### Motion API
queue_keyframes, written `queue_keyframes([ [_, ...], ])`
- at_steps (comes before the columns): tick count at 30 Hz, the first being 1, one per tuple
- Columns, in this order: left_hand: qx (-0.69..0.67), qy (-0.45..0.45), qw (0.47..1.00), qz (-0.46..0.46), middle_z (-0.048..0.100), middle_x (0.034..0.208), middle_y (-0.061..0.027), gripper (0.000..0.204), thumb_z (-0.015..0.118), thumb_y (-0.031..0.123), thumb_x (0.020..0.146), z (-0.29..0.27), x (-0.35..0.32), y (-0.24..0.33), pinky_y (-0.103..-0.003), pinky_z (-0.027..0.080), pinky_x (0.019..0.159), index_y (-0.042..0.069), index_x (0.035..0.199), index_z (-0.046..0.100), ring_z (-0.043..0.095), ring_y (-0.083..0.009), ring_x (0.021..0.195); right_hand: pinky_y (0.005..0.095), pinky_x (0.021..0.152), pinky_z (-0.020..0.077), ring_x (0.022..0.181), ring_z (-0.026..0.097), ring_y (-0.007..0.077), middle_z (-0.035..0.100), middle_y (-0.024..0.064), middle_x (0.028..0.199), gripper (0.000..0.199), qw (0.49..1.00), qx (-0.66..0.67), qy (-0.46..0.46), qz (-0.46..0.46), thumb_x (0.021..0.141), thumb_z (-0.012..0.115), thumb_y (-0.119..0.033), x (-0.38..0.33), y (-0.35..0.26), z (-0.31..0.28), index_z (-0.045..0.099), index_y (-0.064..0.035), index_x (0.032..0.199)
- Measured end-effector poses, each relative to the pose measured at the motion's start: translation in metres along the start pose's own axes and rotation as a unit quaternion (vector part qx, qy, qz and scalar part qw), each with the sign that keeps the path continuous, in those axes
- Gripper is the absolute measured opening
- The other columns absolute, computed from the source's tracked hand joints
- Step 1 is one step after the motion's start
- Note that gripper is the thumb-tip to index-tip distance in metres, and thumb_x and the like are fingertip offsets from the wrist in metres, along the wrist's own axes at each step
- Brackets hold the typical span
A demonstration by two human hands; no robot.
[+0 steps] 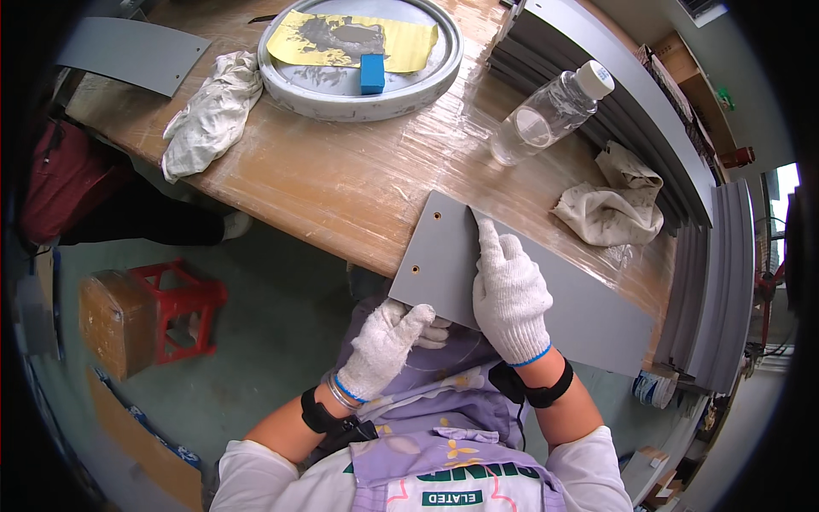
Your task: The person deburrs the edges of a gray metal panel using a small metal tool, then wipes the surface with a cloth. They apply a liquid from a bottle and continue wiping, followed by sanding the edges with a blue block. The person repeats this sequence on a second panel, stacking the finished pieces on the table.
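Fingers of left hand point(375, 350), past 6 o'clock, curl at near edge of gray panel point(589, 307); tips partly hidden, can't tell if pinching. Right hand point(512, 299), near 4: index straight, others bunched, blocking mid-panel; dark sliver point(473, 216) at index tip, can't tell if held. Panel runs centre to 4. Around: white rag point(211, 115) at 10, round disc point(358, 108) 11–12, clear bottle point(542, 119) 1–2, stained cloth point(610, 213) 2–3.

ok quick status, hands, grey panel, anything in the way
Left hand at near edge of grey panel; right hand on its face. Panel overhangs table edge. Clear bottle and stained cloth sit apart from it.
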State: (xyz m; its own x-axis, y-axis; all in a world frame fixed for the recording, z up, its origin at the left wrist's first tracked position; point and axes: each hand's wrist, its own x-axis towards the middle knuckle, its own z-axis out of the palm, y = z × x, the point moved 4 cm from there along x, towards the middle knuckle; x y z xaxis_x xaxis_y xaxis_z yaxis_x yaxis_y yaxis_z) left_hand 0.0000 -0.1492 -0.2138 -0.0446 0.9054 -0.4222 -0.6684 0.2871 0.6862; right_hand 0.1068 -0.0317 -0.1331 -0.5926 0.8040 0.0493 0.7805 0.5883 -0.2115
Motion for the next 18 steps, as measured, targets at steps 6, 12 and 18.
queue_keyframes([
  [6, 0.020, -0.002, 0.999, 0.032, 0.069, 0.103, -0.0147, 0.028, 0.056, 0.020, 0.104, 0.000, 0.000, 0.001, -0.036, 0.061, 0.081, -0.004, 0.119, 0.056, 0.071, -0.0216, 0.092, 0.0435, 0.069, 0.0543, 0.084, 0.066, 0.0332, 0.061, 0.0101, 0.098, 0.052, 0.992, 0.073, -0.055, -0.083, 0.084, 0.062, -0.006, 0.002, -0.020, -0.007, 0.055, -0.0094, 0.135],
  [12, 0.026, 0.000, 0.999, 0.033, 0.069, 0.103, -0.0153, 0.027, 0.054, 0.019, 0.104, 0.001, -0.002, 0.002, -0.036, 0.061, 0.081, -0.003, 0.119, 0.057, 0.071, -0.0220, 0.091, 0.0435, 0.068, 0.0539, 0.085, 0.066, 0.0322, 0.060, 0.0112, 0.098, 0.055, 0.980, 0.033, -0.128, -0.147, 0.082, 0.062, -0.007, 0.000, -0.029, -0.008, 0.053, -0.0109, 0.137],
  [18, 0.010, 0.001, 1.000, 0.008, 0.070, 0.100, -0.0153, 0.030, 0.056, 0.022, 0.104, -0.002, 0.000, -0.005, -0.035, 0.060, 0.081, -0.004, 0.118, 0.058, 0.071, -0.0210, 0.087, 0.0440, 0.068, 0.0538, 0.083, 0.066, 0.0330, 0.061, 0.0114, 0.098, 0.053, 0.979, -0.003, -0.148, -0.141, 0.083, 0.060, -0.005, 0.000, -0.030, -0.012, 0.054, -0.0101, 0.135],
])
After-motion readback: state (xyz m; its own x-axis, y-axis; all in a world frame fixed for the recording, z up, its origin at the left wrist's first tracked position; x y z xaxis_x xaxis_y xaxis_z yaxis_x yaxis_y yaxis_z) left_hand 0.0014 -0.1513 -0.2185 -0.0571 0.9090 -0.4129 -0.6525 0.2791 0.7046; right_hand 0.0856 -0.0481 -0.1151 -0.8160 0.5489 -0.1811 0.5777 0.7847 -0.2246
